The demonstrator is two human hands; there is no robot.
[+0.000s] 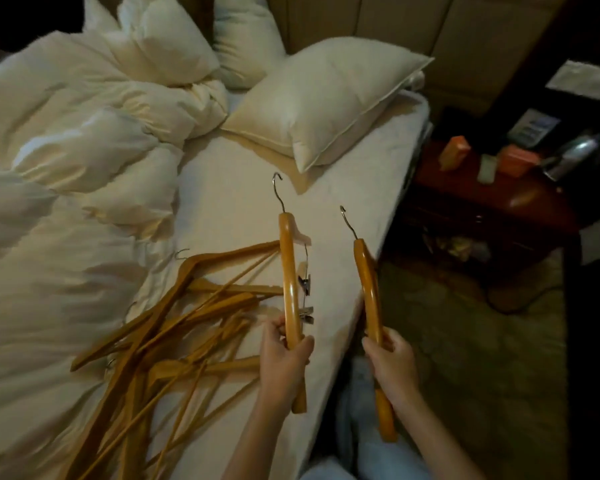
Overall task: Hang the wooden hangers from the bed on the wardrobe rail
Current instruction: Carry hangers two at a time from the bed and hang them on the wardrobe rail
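My left hand [284, 358] grips a wooden hanger with metal clips [289, 271], held edge-on above the bed with its hook pointing away from me. My right hand [392, 362] grips a second wooden hanger [369, 289] over the bed's right edge, hook also pointing away. A pile of several more wooden hangers [174, 327] lies tangled on the white sheet [243, 188] to the left of my hands. No wardrobe rail is in view.
A rumpled white duvet [66, 168] covers the bed's left side, and pillows [323, 98] lie at the head. A dark red bedside table [482, 195] with small boxes and a kettle stands to the right, over patterned carpet [471, 358].
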